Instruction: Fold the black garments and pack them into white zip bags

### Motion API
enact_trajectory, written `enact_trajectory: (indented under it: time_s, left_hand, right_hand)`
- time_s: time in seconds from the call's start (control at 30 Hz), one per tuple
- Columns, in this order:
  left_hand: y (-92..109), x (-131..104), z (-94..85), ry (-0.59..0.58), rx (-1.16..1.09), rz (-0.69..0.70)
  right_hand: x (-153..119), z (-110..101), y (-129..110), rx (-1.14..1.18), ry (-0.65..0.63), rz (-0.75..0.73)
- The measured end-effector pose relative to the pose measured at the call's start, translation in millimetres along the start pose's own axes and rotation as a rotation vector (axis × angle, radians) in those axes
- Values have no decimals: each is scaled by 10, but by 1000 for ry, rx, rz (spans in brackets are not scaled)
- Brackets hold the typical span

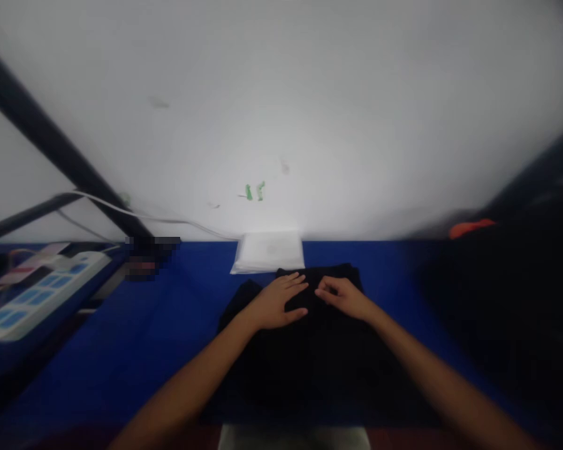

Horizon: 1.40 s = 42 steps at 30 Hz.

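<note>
A piece of black cloth (314,362), perhaps a garment, lies spread on the blue tabletop (159,325) in front of me. My left hand (279,303) rests flat on its upper part, fingers stretched out and thumb apart. Close to its right, my right hand (344,297) is over the same cloth with thumb and fingers curled together. Whatever those fingertips pinch, if anything, is hidden or too small to make out. Just beyond the cloth's far edge is a flat stack of white or clear sheets (269,252), perhaps plastic bags.
A white power strip with blue sockets (42,297) is at the left, beside a dark metal frame post (65,137). A white cable (169,220) runs along the wall (338,125). A large dark heap (511,294) fills the right, with something orange (471,228) on top.
</note>
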<state>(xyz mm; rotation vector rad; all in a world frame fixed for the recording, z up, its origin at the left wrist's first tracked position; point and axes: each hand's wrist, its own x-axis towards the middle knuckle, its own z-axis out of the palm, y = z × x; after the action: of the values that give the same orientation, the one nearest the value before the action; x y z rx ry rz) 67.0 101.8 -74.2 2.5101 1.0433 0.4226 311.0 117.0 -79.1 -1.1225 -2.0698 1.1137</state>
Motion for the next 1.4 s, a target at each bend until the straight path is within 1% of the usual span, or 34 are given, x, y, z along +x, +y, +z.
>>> enact_trajectory:
  time_s: [0.13,0.57,0.73,1.4]
  left_hand:
    - [-1,15,3,-15,3,-18]
    - [-13,30,31,-6,9,-32]
    - [-14,29,35,0,3,-44]
    - [-36,29,54,27,-6,-19]
  right_hand:
    - [-7,-4,-7,-12,4,-12]
    - [-11,-1,27,13,3,-10]
    - [-14,-7,3,7,3,-5]
    - [-9,-2,23,6,1,-27]
